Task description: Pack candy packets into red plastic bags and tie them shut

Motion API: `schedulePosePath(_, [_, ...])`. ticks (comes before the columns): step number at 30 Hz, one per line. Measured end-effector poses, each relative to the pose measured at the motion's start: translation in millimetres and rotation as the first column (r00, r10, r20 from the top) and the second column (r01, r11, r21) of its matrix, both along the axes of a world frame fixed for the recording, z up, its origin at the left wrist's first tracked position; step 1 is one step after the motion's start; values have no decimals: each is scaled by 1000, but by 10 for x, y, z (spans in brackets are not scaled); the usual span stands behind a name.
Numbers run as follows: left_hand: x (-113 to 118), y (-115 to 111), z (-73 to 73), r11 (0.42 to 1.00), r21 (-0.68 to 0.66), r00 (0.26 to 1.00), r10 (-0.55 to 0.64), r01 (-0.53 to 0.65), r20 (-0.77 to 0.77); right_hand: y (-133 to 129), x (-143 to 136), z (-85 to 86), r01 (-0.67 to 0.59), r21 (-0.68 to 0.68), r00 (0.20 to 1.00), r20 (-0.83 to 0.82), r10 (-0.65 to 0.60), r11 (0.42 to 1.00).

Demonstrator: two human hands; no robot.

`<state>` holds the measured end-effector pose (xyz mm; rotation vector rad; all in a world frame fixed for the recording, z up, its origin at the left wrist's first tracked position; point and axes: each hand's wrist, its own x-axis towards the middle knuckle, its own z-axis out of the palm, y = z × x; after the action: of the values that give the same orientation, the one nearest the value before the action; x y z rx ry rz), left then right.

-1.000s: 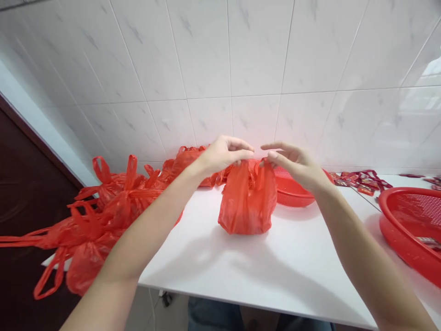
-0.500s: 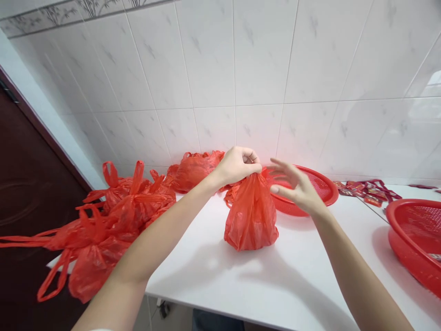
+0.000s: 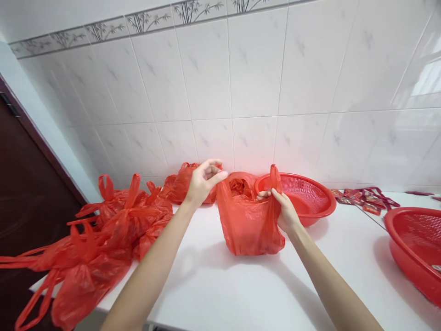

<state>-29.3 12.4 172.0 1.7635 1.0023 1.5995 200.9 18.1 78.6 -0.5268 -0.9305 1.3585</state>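
A filled red plastic bag (image 3: 250, 227) stands on the white table in front of me, its mouth spread wide between its two handles. My left hand (image 3: 206, 180) pinches the top of the left handle. On the other side my right hand (image 3: 283, 209) is closed round the right handle, whose loop sticks up above the fingers. What lies inside the bag cannot be made out through the red plastic.
Several tied red bags (image 3: 127, 220) are heaped at the left, some over the table edge. Another red bag (image 3: 188, 181) lies by the wall. A red basket (image 3: 310, 211) stands behind my right hand, another basket (image 3: 413, 248) far right, with small red packets (image 3: 372, 200) between.
The bag's gathered top has been opened out into two handles. My left hand has moved left with one handle, and my right hand, open before, has taken hold of the other. The view has shifted slightly.
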Motion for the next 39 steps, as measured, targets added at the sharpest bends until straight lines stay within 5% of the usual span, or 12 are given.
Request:
schedulePosePath(5, [-255, 66, -730, 983, -178, 976, 83, -46, 203, 84, -27, -103, 9, 7, 1000, -6, -9, 1000])
schedulePosePath(9, [-185, 60, -964, 970, -241, 976, 30, 23, 214, 116, -15, -117, -14, 14, 1000, -12, 14, 1000])
schedulePosePath(13, [-54, 69, -868, 971, -209, 980, -80, 118, 182, 144, -2, -100, -20, 6, 999, -32, 20, 1000])
schedulePosePath(20, [-37, 194, -568, 971, -201, 958, -67, 127, 279, 145, 107, 4, -30, -31, 998, -58, 29, 999])
schedulePosePath(30, [169, 89, -213, 958, -168, 786, -85, 234, 613, 4, 74, 396, -114, 130, 987, -100, 127, 985])
schedulePosePath(34, [170, 84, -240, 934, -163, 852, -205, 317, 481, -43, -33, 394, -143, 112, 986, 97, 132, 983])
schedulePosePath(39, [187, 14, -286, 931, -75, 929, -347, 358, 125, -83, -128, 353, -151, 52, 894, 433, 114, 987])
